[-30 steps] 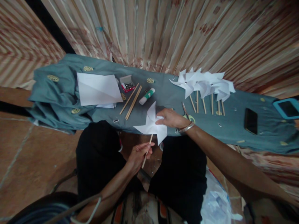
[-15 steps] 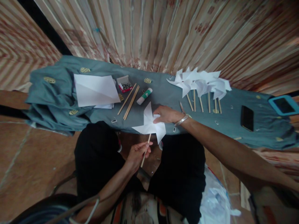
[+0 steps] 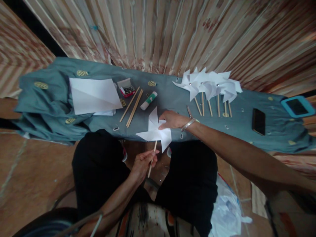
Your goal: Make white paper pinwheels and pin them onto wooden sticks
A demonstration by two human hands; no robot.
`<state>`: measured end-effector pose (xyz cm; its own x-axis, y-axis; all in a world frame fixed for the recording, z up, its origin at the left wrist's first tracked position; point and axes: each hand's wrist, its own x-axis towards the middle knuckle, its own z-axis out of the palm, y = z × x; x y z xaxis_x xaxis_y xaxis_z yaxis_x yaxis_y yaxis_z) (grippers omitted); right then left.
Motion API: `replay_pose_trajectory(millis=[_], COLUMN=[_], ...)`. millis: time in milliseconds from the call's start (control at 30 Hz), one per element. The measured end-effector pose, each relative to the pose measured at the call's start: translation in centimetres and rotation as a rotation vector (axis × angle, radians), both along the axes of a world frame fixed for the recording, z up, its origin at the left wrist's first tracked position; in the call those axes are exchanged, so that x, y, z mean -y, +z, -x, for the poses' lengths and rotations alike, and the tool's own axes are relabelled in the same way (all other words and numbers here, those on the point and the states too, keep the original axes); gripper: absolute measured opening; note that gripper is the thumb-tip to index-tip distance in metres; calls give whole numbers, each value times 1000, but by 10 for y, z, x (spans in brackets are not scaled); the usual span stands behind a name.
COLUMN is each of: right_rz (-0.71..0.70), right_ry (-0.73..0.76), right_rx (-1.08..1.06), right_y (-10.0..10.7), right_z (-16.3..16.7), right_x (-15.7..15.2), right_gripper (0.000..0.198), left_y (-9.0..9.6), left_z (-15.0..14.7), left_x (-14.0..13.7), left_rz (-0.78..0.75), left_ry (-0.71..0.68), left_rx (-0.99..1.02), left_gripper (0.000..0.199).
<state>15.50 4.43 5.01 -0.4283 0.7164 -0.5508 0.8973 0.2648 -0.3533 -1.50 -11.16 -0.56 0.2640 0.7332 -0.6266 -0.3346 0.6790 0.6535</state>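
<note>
A white paper pinwheel (image 3: 155, 134) lies at the front edge of the cloth-covered bench, its stick (image 3: 149, 171) pointing down between my knees. My left hand (image 3: 143, 163) pinches that stick below the paper blades. From the right, my right hand (image 3: 171, 119) grips the pinwheel near its centre, thumb on top of the paper; the fingers beneath are partly hidden. Close to my right wrist lies a pointed metal tool (image 3: 189, 111), perhaps scissors, partly covered by the wrist. A glue stick (image 3: 149, 100) with a green and white label lies just beyond the pinwheel.
White paper sheets (image 3: 95, 95) are stacked at the left. Beside them are a small red box of metal pins (image 3: 127, 90) and loose wooden sticks (image 3: 134, 108). Several finished pinwheels (image 3: 209, 84) lie at the back right, with a dark phone (image 3: 258, 121) and a blue-framed device (image 3: 297, 107) farther right.
The whole view has shifted slightly, so the bench things appear a little farther left. Both hands keep their hold on the pinwheel and its stick, with hardly any other movement.
</note>
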Motion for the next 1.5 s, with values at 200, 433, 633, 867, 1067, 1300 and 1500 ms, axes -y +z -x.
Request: replay_pose_trajectory(millis=[200,433,633,867,1067,1300,1500], right_rz=[-7,-20,-45,3,24,7,5], right_ry=[-1,16,-5,-73,-88,-69,-87], right_rx=[7,78,71,-30,-45,-40,-104], right_y=[1,-1,2,6,6,7,5], right_z=[2,4,6,2,2,3,-2], right_x=[-1,-4,-1,6,7,6,10], right_gripper=[18,18,17,15,17,14,15], left_y=[0,1,2,-4,-1,-1,-1], left_z=[-2,-4,-5,-5,-6,-6,-4], left_x=[0,1,1,4,5,5,6], left_rz=[0,6,-23,-15,3,1,0], left_ry=[17,18,29,49,75,85,75], left_rx=[1,-9,-9,38,47,44,27], left_gripper=[41,42,40,41,41,40,38])
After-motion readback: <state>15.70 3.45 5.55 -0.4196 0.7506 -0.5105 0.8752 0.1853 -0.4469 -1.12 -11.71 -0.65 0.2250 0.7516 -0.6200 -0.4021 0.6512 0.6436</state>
